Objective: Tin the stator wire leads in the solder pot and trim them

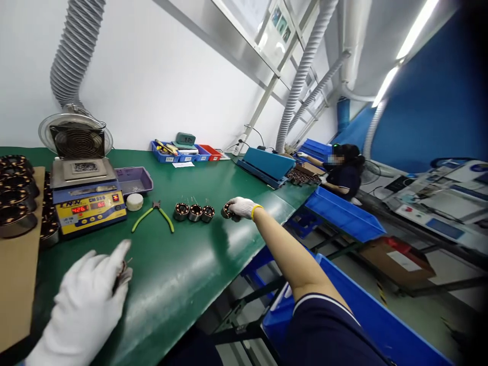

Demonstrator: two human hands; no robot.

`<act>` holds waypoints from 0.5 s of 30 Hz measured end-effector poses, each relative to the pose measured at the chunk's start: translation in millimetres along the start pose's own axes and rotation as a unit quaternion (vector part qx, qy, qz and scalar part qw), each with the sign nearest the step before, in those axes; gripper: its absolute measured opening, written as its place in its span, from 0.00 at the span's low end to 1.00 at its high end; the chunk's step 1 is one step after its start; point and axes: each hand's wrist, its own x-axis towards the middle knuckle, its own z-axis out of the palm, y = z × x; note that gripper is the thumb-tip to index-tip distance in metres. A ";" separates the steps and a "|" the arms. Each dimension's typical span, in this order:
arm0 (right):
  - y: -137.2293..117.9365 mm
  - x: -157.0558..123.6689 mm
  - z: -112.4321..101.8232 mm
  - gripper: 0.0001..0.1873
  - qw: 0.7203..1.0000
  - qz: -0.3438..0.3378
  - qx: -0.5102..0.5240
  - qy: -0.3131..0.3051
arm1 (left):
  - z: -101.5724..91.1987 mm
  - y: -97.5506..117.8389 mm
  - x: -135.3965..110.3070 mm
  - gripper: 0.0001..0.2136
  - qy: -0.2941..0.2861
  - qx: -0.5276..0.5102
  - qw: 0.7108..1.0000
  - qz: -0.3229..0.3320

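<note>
My left hand (pixel 89 300), in a white glove, is at the lower left over the green bench. Its fingers curl round a motor stator (pixel 121 277), mostly hidden, with a thin wire lead poking out. Farther along the bench, my right hand (pixel 242 207), also gloved, is closed on another stator (pixel 226 210) whose side shows left of the fingers. Just left of it stand three copper-wound stators (pixel 195 213) in a row, wire leads pointing up. Green-handled cutters (pixel 163 216) lie with handles spread between that row and a white round container (pixel 134 202).
A yellow-fronted solder pot (pixel 91 208) with lit digits stands left, a purple tray (pixel 134 180) beside it. More stators (pixel 17 218) sit on cardboard at far left. Small bins (pixel 163 157) and a clock (pixel 185 139) line the wall. A co-worker (pixel 343 173) sits beyond a blue tray (pixel 343 213).
</note>
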 end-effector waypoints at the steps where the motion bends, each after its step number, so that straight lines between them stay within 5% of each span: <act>1: 3.8 4.6 5.3 0.12 1.000 0.010 0.002 -0.007 | 6.3 6.2 0.8 0.21 0.016 0.033 0.998 0.053; 3: 7.7 12.5 15.5 0.14 0.999 0.017 0.020 -0.019 | 14.2 12.9 1.2 0.19 0.034 0.086 0.987 0.128; 5: 9.6 16.7 21.2 0.14 0.998 0.011 0.045 -0.032 | 15.1 14.3 1.0 0.18 0.014 0.085 0.991 0.105; 7: 10.9 15.0 21.7 0.14 0.998 0.004 0.051 -0.023 | 10.8 14.0 1.9 0.23 -0.027 0.065 0.998 0.001; 9: 8.8 5.6 22.2 0.17 0.998 -0.008 0.028 0.053 | 5.3 13.4 5.0 0.36 -0.092 0.050 0.986 -0.128; 12: -7.8 -24.4 42.5 0.21 0.981 -0.088 0.065 0.157 | 2.2 12.1 11.8 0.29 -0.226 0.017 0.951 -0.211; 13: -17.4 -37.3 57.7 0.20 0.977 -0.135 0.116 0.114 | 2.7 11.8 13.4 0.24 -0.250 -0.002 0.943 -0.220; 15: -41.0 -62.3 98.8 0.21 0.944 -0.236 0.201 -0.112 | 5.1 11.7 14.4 0.19 -0.240 -0.044 0.939 -0.243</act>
